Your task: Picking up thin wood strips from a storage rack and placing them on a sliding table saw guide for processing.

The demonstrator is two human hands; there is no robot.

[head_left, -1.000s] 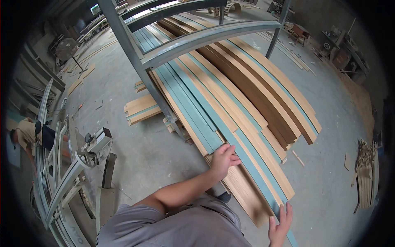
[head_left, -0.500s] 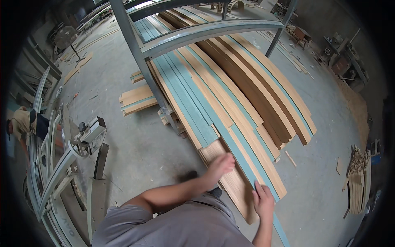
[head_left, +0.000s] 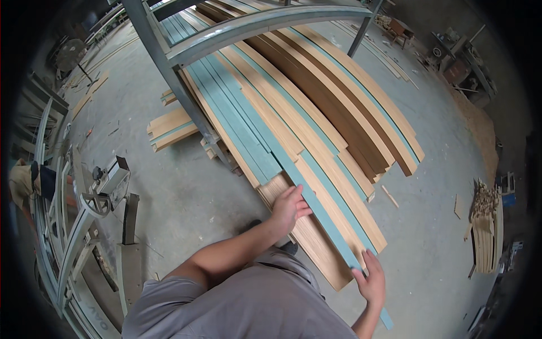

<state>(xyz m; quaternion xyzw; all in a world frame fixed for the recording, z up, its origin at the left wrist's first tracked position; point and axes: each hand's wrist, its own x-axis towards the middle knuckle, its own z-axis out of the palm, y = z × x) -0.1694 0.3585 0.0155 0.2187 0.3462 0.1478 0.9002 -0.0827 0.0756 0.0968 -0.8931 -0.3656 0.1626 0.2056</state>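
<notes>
A long, narrow wooden strip with a teal face (head_left: 327, 226) runs along the stack and sticks out past its near end. My left hand (head_left: 289, 210) is at its left edge, with thumb and fingertips curled against it. Further down, my right hand (head_left: 371, 281) straddles the same strip near its near end, thumb on one side and fingers on the other. Beneath and to the left lies a wide pale wood board (head_left: 316, 248). Next to the strip rest several more wood-faced and teal boards (head_left: 333, 195).
A grey metal rack frame (head_left: 265, 28) spans the stack. To the left, a metal machine (head_left: 107, 192) and metal frames stand near a bending person (head_left: 25, 181). Short boards (head_left: 169, 130) lie left of the rack. A bundle of thin wood strips (head_left: 485, 237) sits at the right.
My left hand has come to the teal strip's edge, and its fingers now touch it. My right hand has opened its fingers wider around the strip. The view has shifted slightly.
</notes>
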